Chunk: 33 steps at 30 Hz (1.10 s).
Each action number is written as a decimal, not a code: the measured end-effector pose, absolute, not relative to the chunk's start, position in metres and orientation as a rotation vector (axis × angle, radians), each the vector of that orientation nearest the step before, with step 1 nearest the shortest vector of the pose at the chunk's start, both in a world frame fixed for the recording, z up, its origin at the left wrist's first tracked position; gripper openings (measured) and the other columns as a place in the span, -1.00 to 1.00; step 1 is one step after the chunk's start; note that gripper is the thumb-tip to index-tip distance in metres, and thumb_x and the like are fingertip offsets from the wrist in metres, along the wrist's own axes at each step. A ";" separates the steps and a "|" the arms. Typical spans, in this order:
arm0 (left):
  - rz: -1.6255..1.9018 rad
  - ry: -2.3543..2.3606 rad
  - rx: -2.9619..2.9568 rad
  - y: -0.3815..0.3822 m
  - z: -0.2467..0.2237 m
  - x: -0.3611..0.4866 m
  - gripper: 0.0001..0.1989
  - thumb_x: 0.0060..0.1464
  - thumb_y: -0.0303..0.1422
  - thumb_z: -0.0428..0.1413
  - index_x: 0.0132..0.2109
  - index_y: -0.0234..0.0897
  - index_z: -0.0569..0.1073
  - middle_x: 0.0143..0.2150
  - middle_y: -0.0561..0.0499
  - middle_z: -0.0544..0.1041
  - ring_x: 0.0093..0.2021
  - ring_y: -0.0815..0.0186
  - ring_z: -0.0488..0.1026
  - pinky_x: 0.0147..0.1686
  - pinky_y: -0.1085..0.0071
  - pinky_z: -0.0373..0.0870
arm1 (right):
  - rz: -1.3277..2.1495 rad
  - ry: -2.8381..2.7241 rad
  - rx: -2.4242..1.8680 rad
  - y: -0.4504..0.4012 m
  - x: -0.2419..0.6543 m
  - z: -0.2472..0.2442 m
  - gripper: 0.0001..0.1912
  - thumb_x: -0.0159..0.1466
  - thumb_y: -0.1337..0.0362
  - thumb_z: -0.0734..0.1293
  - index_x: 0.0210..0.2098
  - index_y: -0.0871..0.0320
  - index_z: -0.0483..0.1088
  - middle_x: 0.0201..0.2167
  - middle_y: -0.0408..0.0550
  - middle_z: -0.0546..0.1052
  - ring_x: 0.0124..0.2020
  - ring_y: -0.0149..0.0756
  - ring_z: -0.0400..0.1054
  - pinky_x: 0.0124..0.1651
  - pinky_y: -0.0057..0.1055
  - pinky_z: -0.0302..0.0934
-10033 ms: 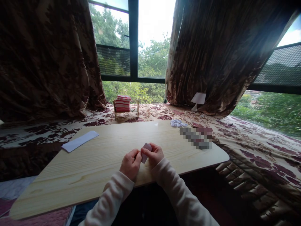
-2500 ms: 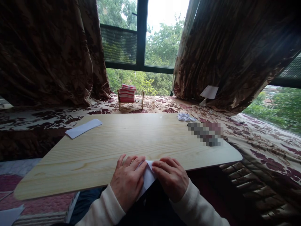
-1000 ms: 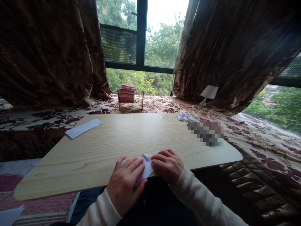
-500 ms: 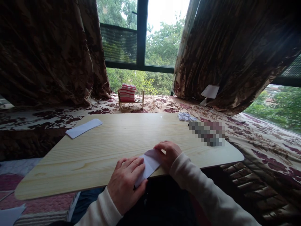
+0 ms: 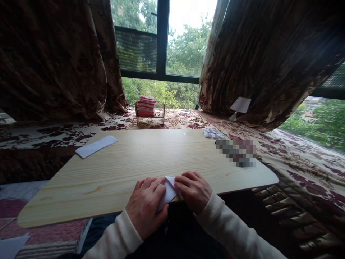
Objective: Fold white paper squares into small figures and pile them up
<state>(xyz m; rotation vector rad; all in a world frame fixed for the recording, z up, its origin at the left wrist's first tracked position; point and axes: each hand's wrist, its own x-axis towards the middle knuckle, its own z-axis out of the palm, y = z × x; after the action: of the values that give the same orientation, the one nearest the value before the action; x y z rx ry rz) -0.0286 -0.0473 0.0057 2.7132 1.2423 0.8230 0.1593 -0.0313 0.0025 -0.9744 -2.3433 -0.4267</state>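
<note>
A small folded sheet of white paper (image 5: 169,192) lies at the near edge of the pale wooden table (image 5: 129,162). My left hand (image 5: 147,201) holds its left side, with the fingers on top and the thumb along the near edge. On the other side, my right hand (image 5: 193,190) pinches the paper's right part, where a flap is folded over to a slanted point. The fingertips of both hands hide parts of the paper.
A strip of folded white paper (image 5: 96,146) rests on the table's left. Small folded white pieces (image 5: 214,133) lie at the back right, beside a blurred-out item (image 5: 237,153). Beyond stand a little rack of striped red cloths (image 5: 146,107) and a white lamp (image 5: 240,105).
My right hand has come down and toward me, bringing the paper's upper right part over into a fold. My left hand stays nearly in place on the paper.
</note>
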 end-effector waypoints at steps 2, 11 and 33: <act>0.824 1.248 2.709 -0.047 0.006 -0.028 -0.78 -0.13 -0.39 0.06 -0.23 -0.25 0.36 0.01 -0.06 0.42 -0.02 0.11 0.25 -0.04 0.13 0.11 | -0.423 -2.337 -0.976 -0.032 0.159 0.002 -0.88 0.21 0.39 0.24 -0.36 0.18 0.42 -0.41 -0.10 0.49 -0.34 -0.30 0.23 -0.26 -0.37 0.04; 0.819 1.249 2.704 -0.047 0.006 -0.027 -0.78 -0.12 -0.39 0.05 -0.23 -0.24 0.36 0.00 -0.04 0.42 -0.02 0.12 0.25 -0.04 0.13 0.10 | -0.390 -2.306 -1.042 -0.034 0.155 -0.001 -0.91 0.16 0.41 0.28 -0.41 0.17 0.43 -0.41 -0.10 0.48 -0.35 -0.30 0.23 -0.29 -0.37 0.05; 0.823 1.253 2.686 -0.047 0.005 -0.030 -0.76 -0.13 -0.41 0.06 -0.22 -0.21 0.37 0.03 -0.01 0.42 0.01 0.13 0.25 0.00 0.12 0.07 | -0.295 -2.361 -1.008 -0.035 0.162 -0.009 -0.88 0.22 0.38 0.23 -0.33 0.15 0.40 -0.31 -0.11 0.49 -0.30 -0.32 0.25 -0.27 -0.37 0.05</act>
<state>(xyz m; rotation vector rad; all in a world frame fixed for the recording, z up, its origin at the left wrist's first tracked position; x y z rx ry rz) -0.0299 -0.0468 0.0054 2.6861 1.2528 0.8230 0.1617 -0.0353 -0.0087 -1.0076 -2.3609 -0.2950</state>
